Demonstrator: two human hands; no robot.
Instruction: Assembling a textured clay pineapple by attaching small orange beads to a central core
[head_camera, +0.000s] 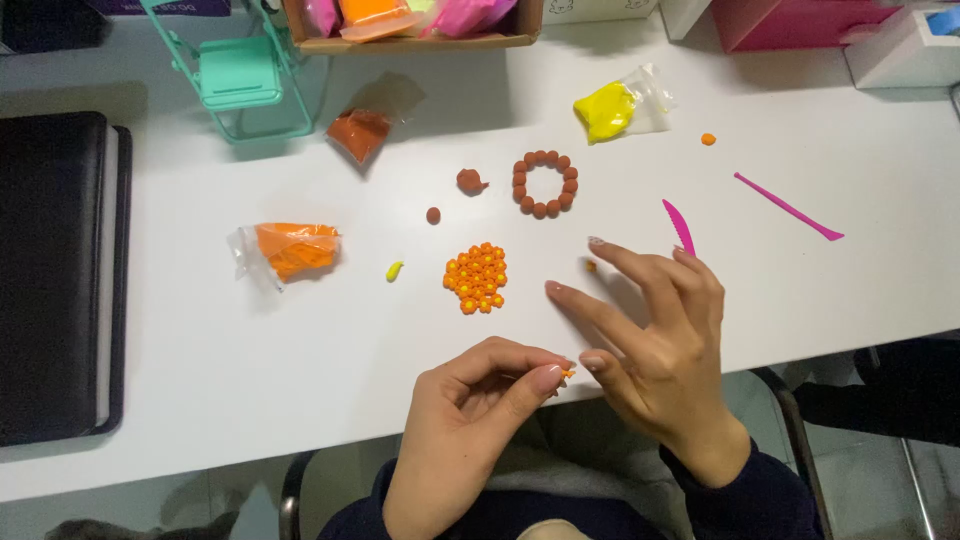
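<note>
Clay, a tiny orange and yellow bit of it (567, 372), sits pinched between the thumb and forefinger of the left hand (470, 420), low at the table's near edge, about 6 o'clock in the view. The pinch is narrow and closed on the bit; the other fingers curl under. Just at 3 o'clock from it, nearly touching, is the thumb tip of the right hand (655, 350), which is spread wide and holds nothing, its long fingers fanned toward 11 o'clock. So the right hand is the nearer free hand, and the bit lies off its thumb toward 9 o'clock. From the pinch, the flat cluster of small orange clay flowers with yellow centres (476, 277) lies at 11 o'clock, near but apart. Beyond it at 12 o'clock is a ring of brown clay balls (545, 184), with a brown clay lump (471, 181) and a small brown ball (433, 215) to its 9 o'clock. A pink plastic modelling knife (678, 226) lies just above the right fingertips, its long axis running 11 to 5 o'clock. The white table (250, 350) bears all of it.
</note>
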